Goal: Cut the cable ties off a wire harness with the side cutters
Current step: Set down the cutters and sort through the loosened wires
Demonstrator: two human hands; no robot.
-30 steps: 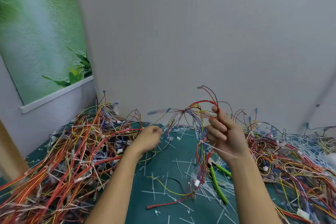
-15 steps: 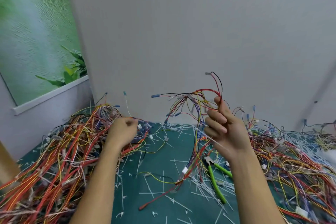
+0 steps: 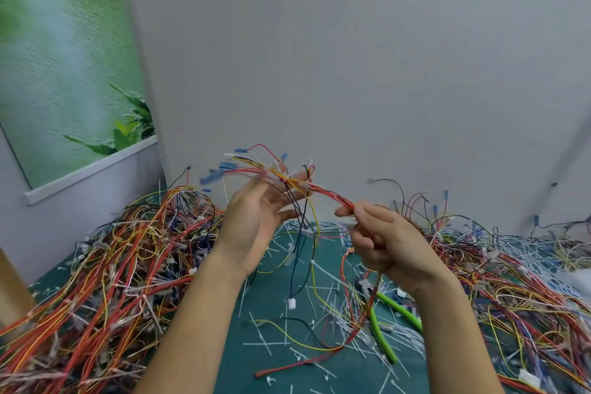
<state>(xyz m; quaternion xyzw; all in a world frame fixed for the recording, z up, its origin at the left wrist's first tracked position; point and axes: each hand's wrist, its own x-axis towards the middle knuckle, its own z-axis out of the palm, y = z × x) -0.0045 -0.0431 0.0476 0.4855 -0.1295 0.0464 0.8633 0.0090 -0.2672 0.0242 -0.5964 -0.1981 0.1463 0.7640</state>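
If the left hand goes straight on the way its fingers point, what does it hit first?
Probably the wire harness that the right hand grips: its loose ends cross the left hand at the fingertips, though blur hides contact. Beyond, the wall.

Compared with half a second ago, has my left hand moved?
Yes. The left hand has left the wire pile and come up rightward to the wire harness that the right hand grips.

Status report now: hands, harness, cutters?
Right hand grips wire harness. Left hand open, fingers against it. Side cutters lie on table, unheld.
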